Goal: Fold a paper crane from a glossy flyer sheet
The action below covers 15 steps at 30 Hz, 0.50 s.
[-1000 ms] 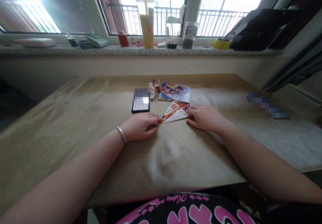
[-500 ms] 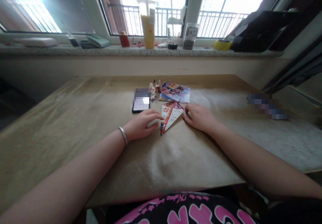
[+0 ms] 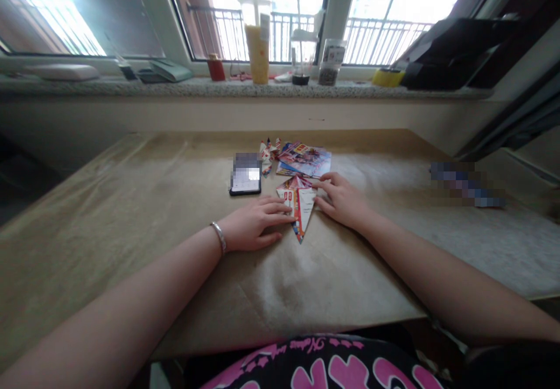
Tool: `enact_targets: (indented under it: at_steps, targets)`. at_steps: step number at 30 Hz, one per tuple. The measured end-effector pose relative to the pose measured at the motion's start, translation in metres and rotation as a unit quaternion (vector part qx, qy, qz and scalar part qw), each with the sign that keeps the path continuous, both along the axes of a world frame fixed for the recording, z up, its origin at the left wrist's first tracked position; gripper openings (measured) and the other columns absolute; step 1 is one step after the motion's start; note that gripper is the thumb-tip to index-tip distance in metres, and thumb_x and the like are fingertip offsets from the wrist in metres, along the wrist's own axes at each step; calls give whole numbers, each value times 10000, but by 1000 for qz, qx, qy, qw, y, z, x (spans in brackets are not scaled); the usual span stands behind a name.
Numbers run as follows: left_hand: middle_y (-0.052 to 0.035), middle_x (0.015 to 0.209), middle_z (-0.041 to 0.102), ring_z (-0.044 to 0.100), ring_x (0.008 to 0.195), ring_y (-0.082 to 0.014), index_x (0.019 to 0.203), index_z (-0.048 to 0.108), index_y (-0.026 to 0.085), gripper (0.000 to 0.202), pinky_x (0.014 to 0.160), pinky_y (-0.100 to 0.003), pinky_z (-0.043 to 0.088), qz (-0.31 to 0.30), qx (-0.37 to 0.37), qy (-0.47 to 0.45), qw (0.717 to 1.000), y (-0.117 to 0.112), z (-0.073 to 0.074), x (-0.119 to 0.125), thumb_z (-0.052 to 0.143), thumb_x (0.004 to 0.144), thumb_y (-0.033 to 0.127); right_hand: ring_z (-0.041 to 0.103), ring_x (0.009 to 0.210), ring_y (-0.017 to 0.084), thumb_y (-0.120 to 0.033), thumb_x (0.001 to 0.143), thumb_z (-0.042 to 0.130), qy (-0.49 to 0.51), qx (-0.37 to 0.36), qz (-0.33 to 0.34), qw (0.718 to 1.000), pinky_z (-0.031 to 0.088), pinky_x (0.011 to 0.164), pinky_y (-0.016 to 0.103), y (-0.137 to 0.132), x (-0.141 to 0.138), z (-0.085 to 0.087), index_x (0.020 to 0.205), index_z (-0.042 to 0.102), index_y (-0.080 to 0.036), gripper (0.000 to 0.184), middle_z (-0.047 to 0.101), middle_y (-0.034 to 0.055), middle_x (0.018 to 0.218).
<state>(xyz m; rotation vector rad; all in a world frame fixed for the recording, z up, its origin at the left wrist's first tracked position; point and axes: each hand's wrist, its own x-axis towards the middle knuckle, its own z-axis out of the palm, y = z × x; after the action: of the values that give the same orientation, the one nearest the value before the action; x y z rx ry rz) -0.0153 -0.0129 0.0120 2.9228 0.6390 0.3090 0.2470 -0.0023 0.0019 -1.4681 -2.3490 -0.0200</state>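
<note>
Keeping the folded printed paper [image 3: 307,204] flat wants light pressure: the left hand [image 3: 251,224] rests loosely spread on it; the half-open right hand [image 3: 343,202] meets its right edge, unclenched.

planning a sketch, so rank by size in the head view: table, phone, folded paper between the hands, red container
1. Table
2. Phone and partly covered folded paper: too alike to rank
3. Red container
</note>
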Motion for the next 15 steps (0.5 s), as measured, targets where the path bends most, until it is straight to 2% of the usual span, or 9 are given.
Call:
enact_targets:
  at_steps: [4, 8, 15]
  targets:
    - [-78, 1331, 519, 446, 1249, -231, 1289, 504, 233, 453, 1073, -433, 364, -10, -29, -4, 1000, 0, 0, 2, 543, 839, 260, 502, 1120, 258, -394, 888, 447, -20, -10, 38, 999, 397, 991, 400, 4, -1, -3, 1191, 605, -186, 400, 471, 139, 1300]
    - [-66, 1347, 510, 452, 1245, -233, 1252, 542, 249, 386, 1064, -443, 370, -3, -30, 3, 1000, -1, 0, 2, 509, 870, 292, 434, 1208, 298, -406, 872, 474, -41, -10, 51, 998, 363, 1024, 450, 7, 1, -6, 1235, 576, -193, 434, 452, 142, 1336]
    - [-66, 1331, 525, 462, 1224, -232, 1231, 562, 255, 361, 1055, -459, 367, 0, -13, 0, 1000, -1, -2, 3, 516, 874, 288, 401, 1262, 262, -360, 852, 520, 47, -21, 67, 996, 342, 1054, 442, 12, 8, -13, 1228, 556, -212, 406, 424, 128, 1364]
